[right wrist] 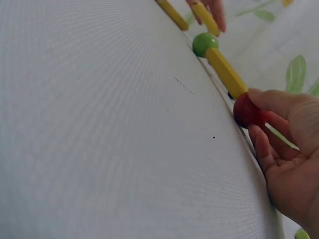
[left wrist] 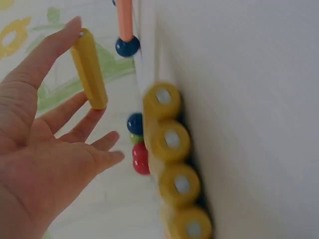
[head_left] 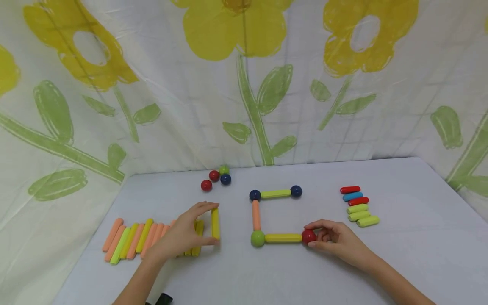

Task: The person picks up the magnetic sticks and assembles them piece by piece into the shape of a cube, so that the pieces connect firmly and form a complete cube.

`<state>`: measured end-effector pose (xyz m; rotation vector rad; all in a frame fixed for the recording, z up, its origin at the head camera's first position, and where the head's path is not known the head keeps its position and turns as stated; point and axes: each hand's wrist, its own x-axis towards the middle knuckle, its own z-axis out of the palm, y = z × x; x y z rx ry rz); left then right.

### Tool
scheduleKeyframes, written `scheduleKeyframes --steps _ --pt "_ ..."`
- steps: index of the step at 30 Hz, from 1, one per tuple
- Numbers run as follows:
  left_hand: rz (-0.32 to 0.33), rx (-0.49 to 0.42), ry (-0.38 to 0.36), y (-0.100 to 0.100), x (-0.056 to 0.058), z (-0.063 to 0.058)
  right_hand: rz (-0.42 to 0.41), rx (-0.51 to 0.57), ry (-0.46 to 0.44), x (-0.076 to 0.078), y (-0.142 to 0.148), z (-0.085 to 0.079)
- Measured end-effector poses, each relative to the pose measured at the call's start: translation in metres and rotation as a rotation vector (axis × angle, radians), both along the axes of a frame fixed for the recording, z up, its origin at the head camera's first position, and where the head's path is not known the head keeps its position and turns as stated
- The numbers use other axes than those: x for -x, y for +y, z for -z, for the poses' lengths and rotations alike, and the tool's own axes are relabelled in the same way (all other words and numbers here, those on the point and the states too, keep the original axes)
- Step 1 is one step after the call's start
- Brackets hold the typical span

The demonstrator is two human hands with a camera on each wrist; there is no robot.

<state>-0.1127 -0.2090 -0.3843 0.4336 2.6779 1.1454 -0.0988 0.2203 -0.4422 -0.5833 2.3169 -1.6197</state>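
My left hand (head_left: 183, 232) pinches a yellow stick (head_left: 215, 223) by its two ends, thumb at one end and fingertips at the other. In the left wrist view that stick (left wrist: 89, 69) is held up off the table. With thumb and fingers my right hand (head_left: 341, 244) grips a red ball (head_left: 309, 237). The ball sits at the right end of another yellow stick (head_left: 283, 238), whose left end meets a green ball (head_left: 257, 238). From there an orange stick (head_left: 256, 215) runs back to a dark blue ball (head_left: 255, 195), and a lime stick (head_left: 275, 193) leads to a second blue ball (head_left: 296, 191).
Beside and partly behind my left hand lies a row of orange, yellow and lime sticks (head_left: 133, 239). Loose balls (head_left: 214, 176) cluster at the table's back edge. Several short red, blue and lime sticks (head_left: 358, 207) lie at the right. A black object (head_left: 164, 299) shows at the bottom edge.
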Motion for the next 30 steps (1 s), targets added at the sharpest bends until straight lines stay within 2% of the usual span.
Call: scheduleKeyframes --steps 3,6,9,14,18,22,26,30 --pt "0.036 -0.150 -0.027 0.017 0.008 -0.001 -0.001 0.003 0.006 0.000 0.001 0.000" --pt "0.094 -0.296 -0.090 0.038 0.017 0.000 -0.001 0.005 0.010 0.000 0.002 0.000" --pt "0.123 -0.359 -0.165 0.063 0.025 0.000 -0.004 0.001 0.012 0.000 0.002 0.001" --pt "0.117 -0.404 -0.241 0.100 0.039 0.003 -0.006 -0.011 0.003 0.002 0.001 0.002" --pt "0.093 -0.407 -0.237 0.125 0.049 0.010 -0.003 -0.014 -0.024 0.004 0.001 0.002" --pt "0.034 -0.439 -0.258 0.150 0.056 0.018 0.012 -0.002 -0.049 0.003 0.003 0.001" --pt "-0.022 -0.444 -0.252 0.171 0.057 0.024 0.035 0.019 -0.042 0.002 0.004 0.002" --pt "-0.061 -0.448 -0.237 0.188 0.052 0.025 0.045 0.033 -0.012 0.000 0.003 0.002"
